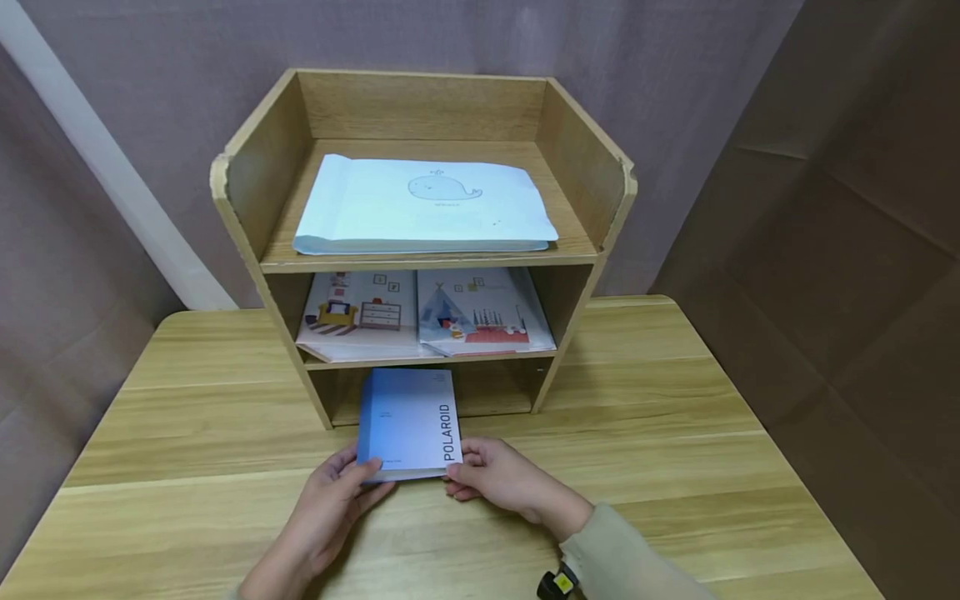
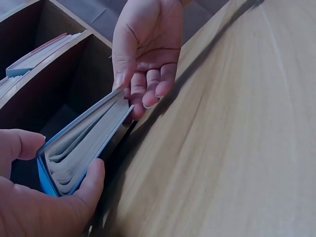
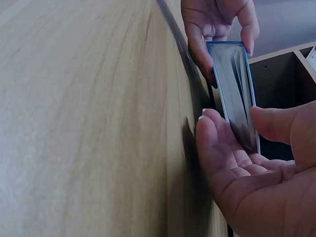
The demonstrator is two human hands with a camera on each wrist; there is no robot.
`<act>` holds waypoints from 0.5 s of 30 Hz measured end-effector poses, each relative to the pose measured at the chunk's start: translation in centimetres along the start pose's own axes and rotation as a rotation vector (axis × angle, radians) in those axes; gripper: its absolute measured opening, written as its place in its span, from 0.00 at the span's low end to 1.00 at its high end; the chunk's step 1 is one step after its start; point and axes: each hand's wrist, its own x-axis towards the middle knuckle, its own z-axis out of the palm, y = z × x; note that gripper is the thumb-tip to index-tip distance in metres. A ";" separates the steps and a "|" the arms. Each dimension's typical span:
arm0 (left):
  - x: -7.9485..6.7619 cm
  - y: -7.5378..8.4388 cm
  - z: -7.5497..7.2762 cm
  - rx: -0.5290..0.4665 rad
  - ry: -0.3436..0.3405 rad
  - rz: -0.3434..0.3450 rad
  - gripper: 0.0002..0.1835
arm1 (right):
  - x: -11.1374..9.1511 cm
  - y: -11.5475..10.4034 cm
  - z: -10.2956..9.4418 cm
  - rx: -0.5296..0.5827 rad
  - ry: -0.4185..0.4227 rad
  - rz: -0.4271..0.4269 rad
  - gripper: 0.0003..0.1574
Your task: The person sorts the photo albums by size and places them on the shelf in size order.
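Note:
A blue-and-white book (image 1: 411, 429) marked POLAROID lies face up between my hands, its far end at the mouth of the shelf unit's lowest compartment (image 1: 495, 392). My left hand (image 1: 330, 500) grips its near left corner, thumb on the cover and fingers below. At the near right corner, my right hand (image 1: 498, 477) pinches it with the thumb on top and fingers underneath. In the left wrist view the page edges of the book (image 2: 86, 145) face the camera, with gaps between some pages. The right wrist view shows the book (image 3: 234, 89) tilted between both hands.
The wooden shelf unit (image 1: 427, 262) stands on a wood-grain table (image 1: 712, 483). A white whale-cover book (image 1: 427, 208) lies on its top shelf. Two illustrated books, a left one (image 1: 360, 321) and a right one (image 1: 487, 312), lie side by side on the middle shelf. Grey curtains (image 1: 420, 37) hang behind.

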 end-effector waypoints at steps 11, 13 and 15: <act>-0.4 -0.3 -0.3 -0.030 -0.033 0.025 0.33 | 0.2 -0.1 0.7 -0.016 0.042 -0.017 0.13; -0.3 -0.3 -0.5 -0.042 -0.015 0.035 0.32 | 0.4 -0.3 1.0 -0.028 0.052 -0.013 0.13; -0.2 -0.2 -0.6 -0.048 0.002 0.048 0.32 | 0.6 -0.3 1.2 -0.040 0.067 -0.015 0.13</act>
